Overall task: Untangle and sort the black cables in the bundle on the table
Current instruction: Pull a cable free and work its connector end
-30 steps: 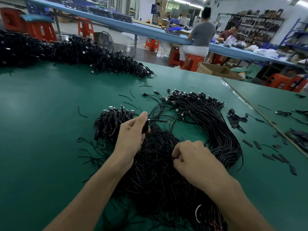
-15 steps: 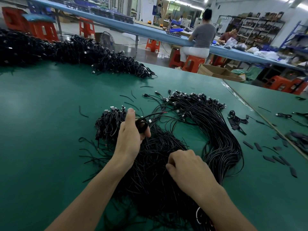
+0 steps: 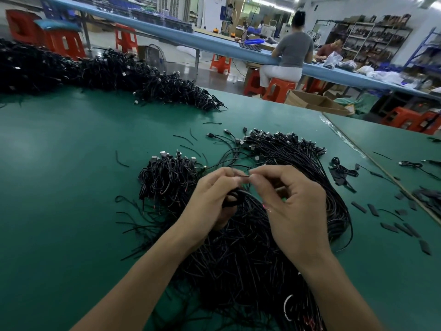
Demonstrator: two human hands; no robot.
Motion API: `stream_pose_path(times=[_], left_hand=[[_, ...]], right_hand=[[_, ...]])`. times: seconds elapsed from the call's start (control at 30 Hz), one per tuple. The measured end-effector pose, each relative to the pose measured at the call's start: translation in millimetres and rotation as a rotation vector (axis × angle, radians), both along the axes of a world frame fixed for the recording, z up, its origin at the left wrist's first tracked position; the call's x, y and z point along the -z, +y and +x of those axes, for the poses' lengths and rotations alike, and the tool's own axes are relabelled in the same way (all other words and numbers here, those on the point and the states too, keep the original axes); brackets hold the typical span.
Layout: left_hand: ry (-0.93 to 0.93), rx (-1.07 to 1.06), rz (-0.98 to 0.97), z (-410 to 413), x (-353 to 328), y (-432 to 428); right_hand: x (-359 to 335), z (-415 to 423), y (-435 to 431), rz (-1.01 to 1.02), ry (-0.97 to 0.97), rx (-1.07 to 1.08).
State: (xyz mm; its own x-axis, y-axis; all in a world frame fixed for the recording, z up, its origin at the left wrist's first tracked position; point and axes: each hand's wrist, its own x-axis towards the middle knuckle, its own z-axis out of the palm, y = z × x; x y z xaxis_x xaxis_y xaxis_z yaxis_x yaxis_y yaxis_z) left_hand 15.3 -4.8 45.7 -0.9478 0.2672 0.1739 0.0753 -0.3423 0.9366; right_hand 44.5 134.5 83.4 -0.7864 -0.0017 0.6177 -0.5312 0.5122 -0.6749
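Head view of a green bench. The left hand and right hand are raised just above the bundle of black cables, which lies in the middle of the bench in front of the person. Both hands grasp one cable: each pinches it between thumb and forefinger, fingertips almost touching, and the curled left fingers also hold a small coil of it. To the left of the hands a folded bunch lies with its plugs pointing away; to the right a long sheaf curves round the bundle's edge. A large heap of cables lies along the far left of the bench. Short black strips are scattered at the right.
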Motion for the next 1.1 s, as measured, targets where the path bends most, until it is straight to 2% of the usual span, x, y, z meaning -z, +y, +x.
stream_pose_path(times=[0.07,0.17,0.37,0.57,0.8,0.93,1.03,1.1], left_hand=[[-0.024,0.08,0.03,0.6,-1.6,0.0],[-0.031,0.132,0.073,1.3,-3.9,-3.8],[0.074,-0.062,0.056,2.8,-3.9,0.3],[0.111,-0.15,0.053,3.9,-5.2,0.8],[0.105,-0.325,0.043,1.8,-0.1,4.2],[0.083,-0.381,-0.145,-1.6,6.7,4.0],[0.042,-0.302,-0.203,-3.1,9.7,3.0],[-0.022,-0.133,-0.17,-4.7,9.8,-0.2]], right_hand=[[0.9,0.1,-2.1,0.03,-0.009,-0.095],[3.1,0.1,-1.6,0.129,-0.035,-0.107],[3.7,2.4,-2.3,0.171,-0.038,-0.078],[4.0,0.9,-6.7,0.068,-0.082,-0.005],[3.1,3.8,-6.3,0.313,-0.069,-0.096],[11.0,8.7,-9.4,0.545,0.064,-0.002],[13.8,11.0,-9.6,0.741,0.228,0.046],[13.0,10.7,-7.8,0.84,0.352,0.034]])
